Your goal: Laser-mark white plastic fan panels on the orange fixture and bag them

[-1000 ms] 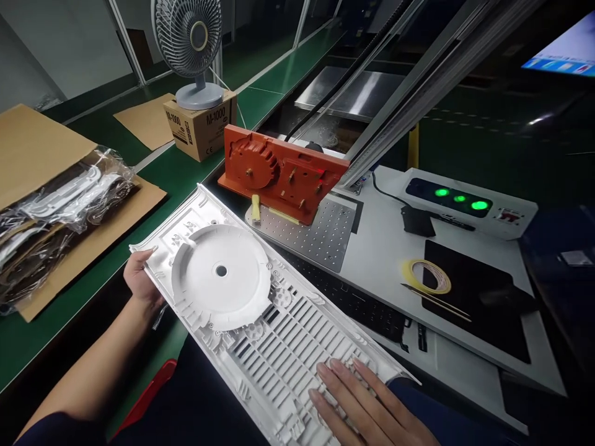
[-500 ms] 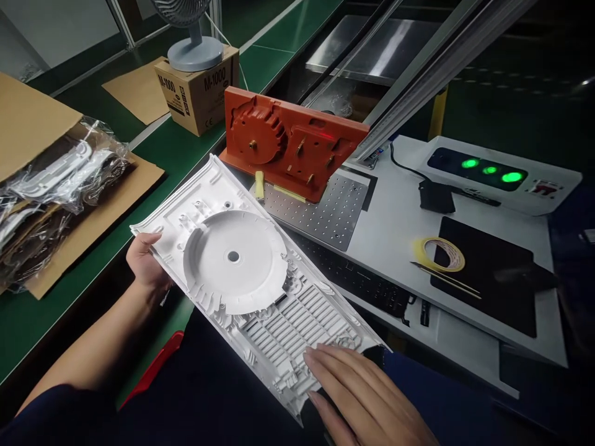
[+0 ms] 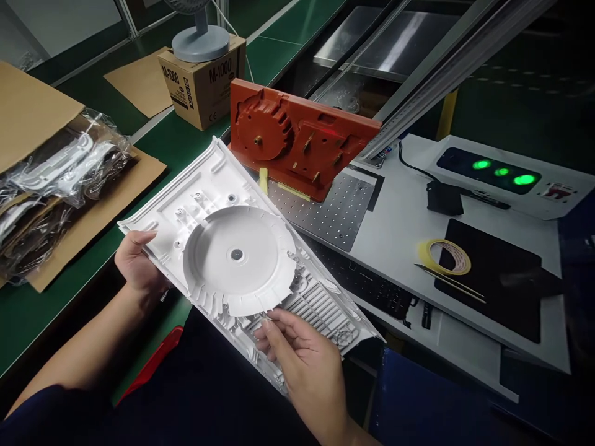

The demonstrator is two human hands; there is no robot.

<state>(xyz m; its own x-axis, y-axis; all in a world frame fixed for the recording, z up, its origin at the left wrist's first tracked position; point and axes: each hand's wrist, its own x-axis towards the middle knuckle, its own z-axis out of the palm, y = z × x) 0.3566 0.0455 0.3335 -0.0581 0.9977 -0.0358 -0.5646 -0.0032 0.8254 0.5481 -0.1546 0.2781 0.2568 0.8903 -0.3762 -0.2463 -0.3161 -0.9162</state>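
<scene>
A white moulded plastic panel (image 3: 239, 241), with a round dish, a small central hole and a slatted grille, is held tilted before me. My left hand (image 3: 139, 263) grips its left edge, thumb on the inner face and fingers underneath. Over the grille, my right hand (image 3: 307, 365) is curled, with thumb and index finger pinched together beside the dish's lower rim. Whatever lies between those fingertips, if anything, is too small to make out. Behind the panel an orange-red fixture (image 3: 297, 145) with a round raised form and brass pins stands upright on a perforated metal plate (image 3: 346, 207).
At left, an opened carton (image 3: 37, 124) holds white parts in clear plastic. A fan (image 3: 199, 43) stands on a cardboard box (image 3: 199, 87). On the white machine (image 3: 400, 217) at right lie a yellow tape roll (image 3: 449, 257), thin sticks (image 3: 453, 285) and a black mat (image 3: 493, 279).
My right hand has moved up and left from the panel's lower end to the dish's rim, its fingers going from stretched out to pinched. The panel appears slightly closer.
</scene>
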